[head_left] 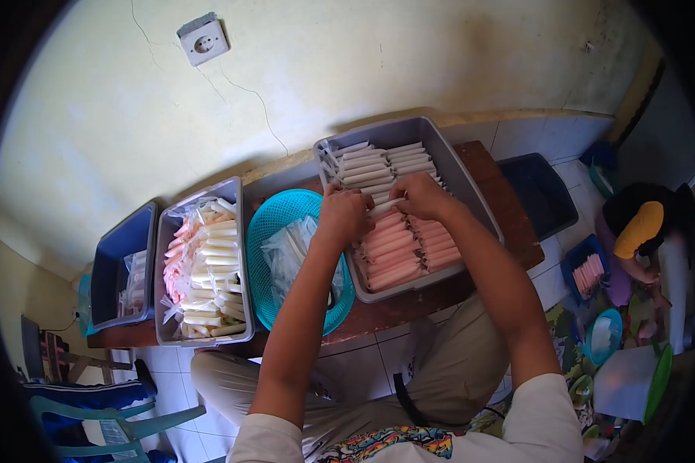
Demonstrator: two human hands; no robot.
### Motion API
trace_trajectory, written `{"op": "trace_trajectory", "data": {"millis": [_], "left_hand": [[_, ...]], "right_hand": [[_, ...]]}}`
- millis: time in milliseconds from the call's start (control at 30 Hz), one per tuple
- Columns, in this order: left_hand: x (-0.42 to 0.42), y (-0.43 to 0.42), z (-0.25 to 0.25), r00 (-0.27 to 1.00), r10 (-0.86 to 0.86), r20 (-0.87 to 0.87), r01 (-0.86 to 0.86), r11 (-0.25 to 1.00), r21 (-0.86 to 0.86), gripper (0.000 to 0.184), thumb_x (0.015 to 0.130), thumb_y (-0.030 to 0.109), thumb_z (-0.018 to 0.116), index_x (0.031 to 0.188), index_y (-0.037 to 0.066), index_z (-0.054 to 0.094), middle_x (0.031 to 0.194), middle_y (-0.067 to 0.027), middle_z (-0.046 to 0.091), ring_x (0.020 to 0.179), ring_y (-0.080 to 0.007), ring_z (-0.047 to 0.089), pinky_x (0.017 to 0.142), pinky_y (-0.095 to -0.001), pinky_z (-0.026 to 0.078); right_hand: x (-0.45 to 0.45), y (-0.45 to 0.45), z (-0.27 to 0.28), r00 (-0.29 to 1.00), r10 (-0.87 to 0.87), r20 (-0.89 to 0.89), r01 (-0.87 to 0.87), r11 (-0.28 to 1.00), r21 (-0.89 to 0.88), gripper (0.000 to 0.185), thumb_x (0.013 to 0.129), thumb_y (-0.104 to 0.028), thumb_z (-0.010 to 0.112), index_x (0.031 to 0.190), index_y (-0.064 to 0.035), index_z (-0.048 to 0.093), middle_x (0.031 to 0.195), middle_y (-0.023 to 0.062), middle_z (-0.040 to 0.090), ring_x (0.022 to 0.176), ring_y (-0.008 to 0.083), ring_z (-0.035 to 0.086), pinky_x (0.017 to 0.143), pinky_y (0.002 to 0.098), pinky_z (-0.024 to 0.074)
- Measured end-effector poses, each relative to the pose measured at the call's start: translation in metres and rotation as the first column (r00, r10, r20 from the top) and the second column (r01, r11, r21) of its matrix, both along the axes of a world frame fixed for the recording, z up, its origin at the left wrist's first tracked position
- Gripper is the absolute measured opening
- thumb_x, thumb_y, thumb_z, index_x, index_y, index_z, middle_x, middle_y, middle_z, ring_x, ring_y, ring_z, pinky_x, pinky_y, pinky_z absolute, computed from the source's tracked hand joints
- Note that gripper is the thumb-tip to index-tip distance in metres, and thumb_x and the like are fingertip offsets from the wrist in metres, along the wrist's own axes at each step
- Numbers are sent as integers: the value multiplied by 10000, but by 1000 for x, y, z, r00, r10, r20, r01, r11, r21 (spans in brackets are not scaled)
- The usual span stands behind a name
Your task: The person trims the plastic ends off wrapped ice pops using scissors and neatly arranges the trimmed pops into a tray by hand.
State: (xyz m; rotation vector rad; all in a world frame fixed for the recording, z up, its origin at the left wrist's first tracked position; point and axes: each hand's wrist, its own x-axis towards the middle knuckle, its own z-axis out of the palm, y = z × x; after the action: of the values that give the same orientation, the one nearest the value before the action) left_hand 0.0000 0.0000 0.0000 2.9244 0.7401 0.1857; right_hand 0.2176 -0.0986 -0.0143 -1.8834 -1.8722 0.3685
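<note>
A large grey tub (483, 220) holds rows of slim filled plastic tubes like ice pops, white ones (363, 166) toward the back and pink ones (394, 251) toward the front. My left hand (347, 214) and my right hand (423, 197) are both over the middle of the tub, where the two colours meet. A white ice pop (386, 207) lies between them, with the fingers of each hand closed at one end. My hands partly cover the tubes beneath.
A turquoise basket (266, 220) of clear plastic bags stands left of the tub. Beyond it are a grey tray (243, 297) of pink and cream tubes and a dark blue tub (112, 266). All rest on a brown bench (521, 224). Another person (641, 224) sits at right beside a blue tray (571, 262).
</note>
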Motion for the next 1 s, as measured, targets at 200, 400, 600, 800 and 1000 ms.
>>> {"op": "trace_trajectory", "data": {"millis": [200, 400, 600, 800, 1000], "left_hand": [[-2, 1, -10, 970, 5, 244, -5, 1000, -2, 222, 820, 239, 815, 1030, 165, 815, 981, -42, 804, 1026, -237, 745, 1126, -427, 416], [-7, -3, -3, 821, -3, 571, 75, 992, -104, 265, 875, 206, 837, 1124, 116, 825, 954, -97, 789, 975, -301, 733, 1050, -462, 485], [-19, -13, 18, 680, 227, 697, 157, 884, -440, 268, 860, 147, 890, 1110, 77, 823, 978, -118, 802, 888, -226, 769, 846, -359, 588], [-30, -11, 40, 706, 273, 654, 167, 833, -528, 286, 888, 139, 900, 1140, 38, 812, 974, -34, 788, 905, -57, 682, 804, -259, 560], [-32, -17, 31, 510, 513, 690, 465, 511, -723, 261, 898, 118, 896, 1117, 11, 803, 994, 16, 764, 891, -49, 650, 827, -234, 529]], "right_hand": [[11, -15, 21, 992, -70, -102, 76, 995, 62, 261, 814, -181, 894, 1015, -35, 814, 941, 160, 798, 880, 295, 768, 834, 401, 593], [3, -35, 41, 966, -180, -187, 194, 979, 62, 199, 871, -183, 860, 1009, -45, 817, 910, 140, 799, 864, 268, 772, 809, 386, 593], [-23, -43, 47, 961, -85, -264, 113, 989, 92, 232, 890, -200, 860, 1061, -51, 806, 935, 148, 804, 855, 253, 782, 803, 380, 602], [-52, -34, 54, 917, 15, -399, 83, 971, 226, 247, 913, -186, 845, 1100, -33, 796, 983, 155, 800, 917, 256, 793, 832, 373, 613], [-65, -32, 51, 891, 42, -452, 97, 955, 281, 300, 911, -183, 851, 1176, -54, 798, 1040, 162, 802, 951, 261, 799, 841, 369, 616]]}}
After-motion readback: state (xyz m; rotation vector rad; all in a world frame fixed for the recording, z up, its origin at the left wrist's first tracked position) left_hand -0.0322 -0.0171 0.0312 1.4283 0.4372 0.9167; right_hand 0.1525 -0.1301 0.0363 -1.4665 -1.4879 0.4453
